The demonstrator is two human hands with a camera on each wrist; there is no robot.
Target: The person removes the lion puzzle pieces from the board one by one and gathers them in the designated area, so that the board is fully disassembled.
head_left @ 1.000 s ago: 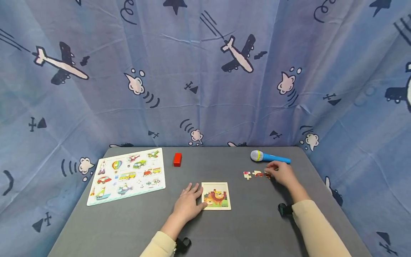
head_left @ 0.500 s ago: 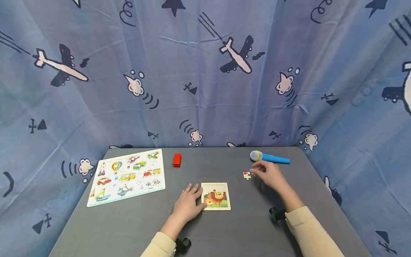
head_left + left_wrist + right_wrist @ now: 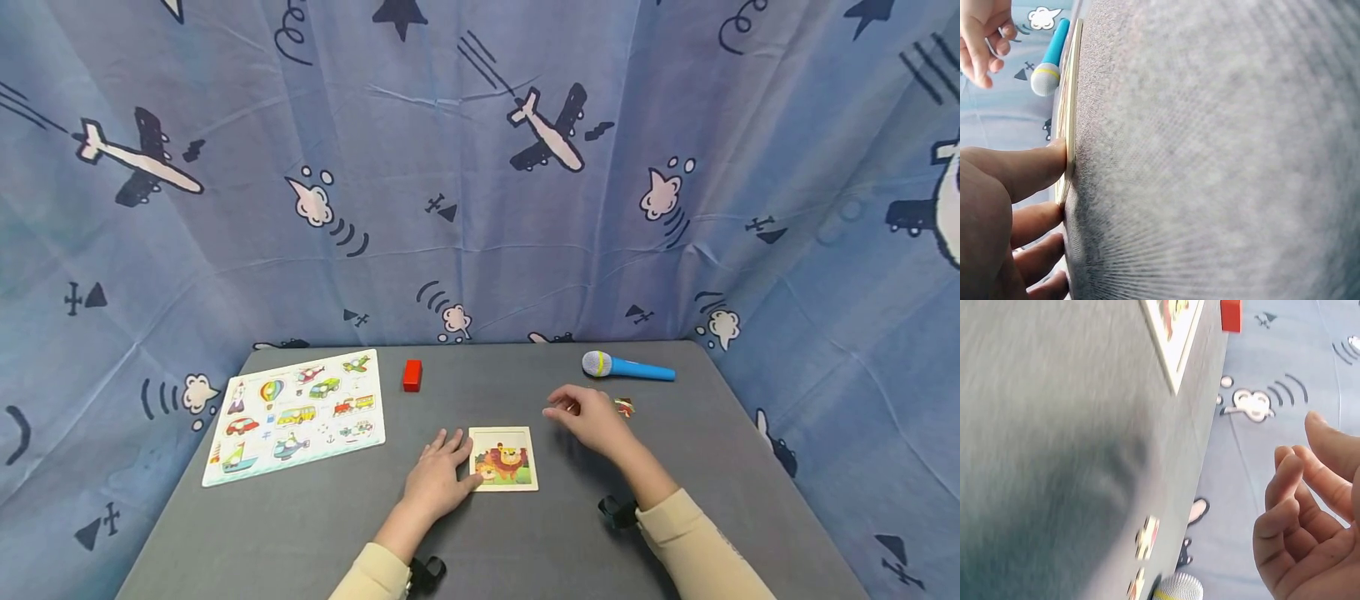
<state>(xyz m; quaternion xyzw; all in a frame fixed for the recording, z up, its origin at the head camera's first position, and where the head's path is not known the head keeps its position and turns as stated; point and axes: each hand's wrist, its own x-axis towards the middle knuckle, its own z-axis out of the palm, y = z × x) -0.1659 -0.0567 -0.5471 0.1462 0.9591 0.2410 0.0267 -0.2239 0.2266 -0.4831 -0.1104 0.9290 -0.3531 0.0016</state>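
My left hand (image 3: 438,479) lies on the grey table at the left side of a small square wooden lion puzzle (image 3: 500,431), fingers spread. In the left wrist view its thumb touches the edge of the puzzle board (image 3: 1072,100). My right hand (image 3: 588,417) hovers over the table to the right of the puzzle. The right wrist view shows its fingers loosely bent and the thumb apart, with nothing between them. One loose jigsaw piece (image 3: 624,407) shows behind this hand in the head view. Two pieces, one of them a pale jigsaw piece (image 3: 1147,537), appear in the right wrist view.
Behind the loose pieces lies a blue toy microphone (image 3: 641,369). A red block (image 3: 412,376) stands near the table's back edge. On the left is a white vehicle picture board (image 3: 300,417). A blue patterned curtain (image 3: 480,208) encloses the back and sides.
My right hand has moved left and slightly toward me from the loose pieces, uncovering the rightmost one and covering others. My left hand and the puzzle have stayed put.
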